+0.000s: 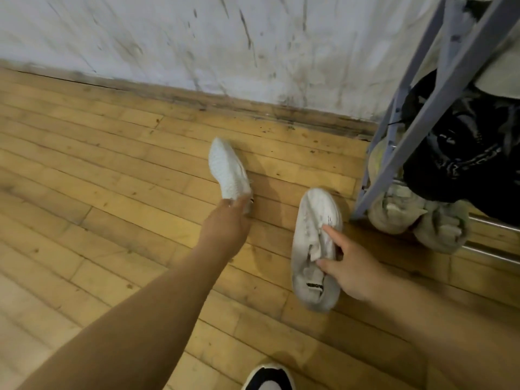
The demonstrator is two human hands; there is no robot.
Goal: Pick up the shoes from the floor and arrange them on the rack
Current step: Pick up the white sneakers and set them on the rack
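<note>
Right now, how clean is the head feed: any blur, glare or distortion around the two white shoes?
Head view: motion blur streaks the wall and smears the left hand on the far white shoe; the right hand and near white shoe are sharper; wide-angle bend tilts the rack; no glare.

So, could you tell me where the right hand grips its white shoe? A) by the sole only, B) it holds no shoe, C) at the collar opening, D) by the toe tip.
C: the right hand pinches the collar and tongue of the white shoe, thumb inside the opening.
</note>
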